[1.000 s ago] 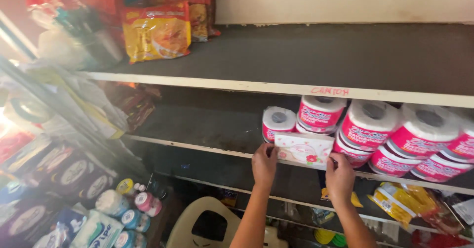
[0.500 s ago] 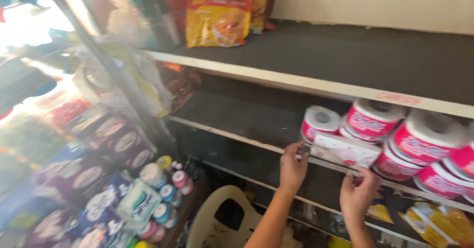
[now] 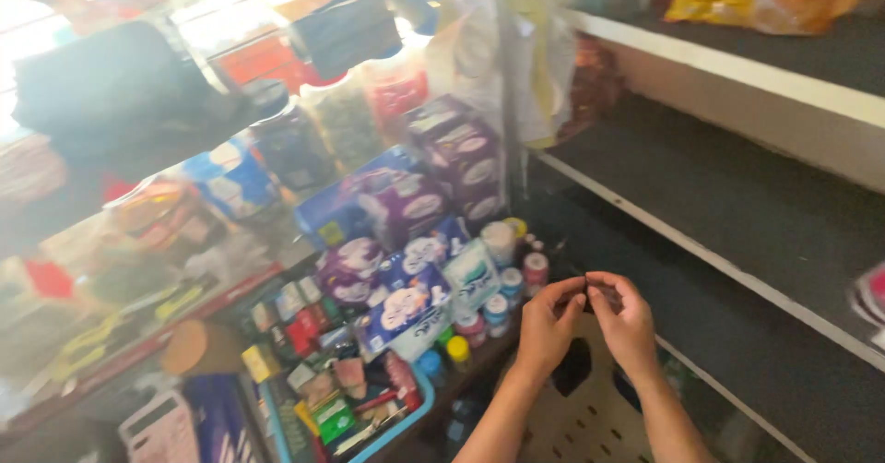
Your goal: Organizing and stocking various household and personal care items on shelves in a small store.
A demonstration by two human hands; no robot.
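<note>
Fingers (image 3: 570, 293) of my left hand (image 3: 548, 332) and right hand (image 3: 629, 326) meet tip to tip, pinched; I cannot tell if they hold anything. They hover over a pale perforated chair (image 3: 590, 421), beside small bottles (image 3: 502, 290). I judge this fine fingertip work that needs steadiness.

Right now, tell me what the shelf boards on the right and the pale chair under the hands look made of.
The shelf boards look like painted wood or board: dark matt tops, pale flat front edges. The chair looks like moulded plastic, cream and smooth, with rows of punched holes. The left hand and right hand meet above it, fingertips together.
</note>
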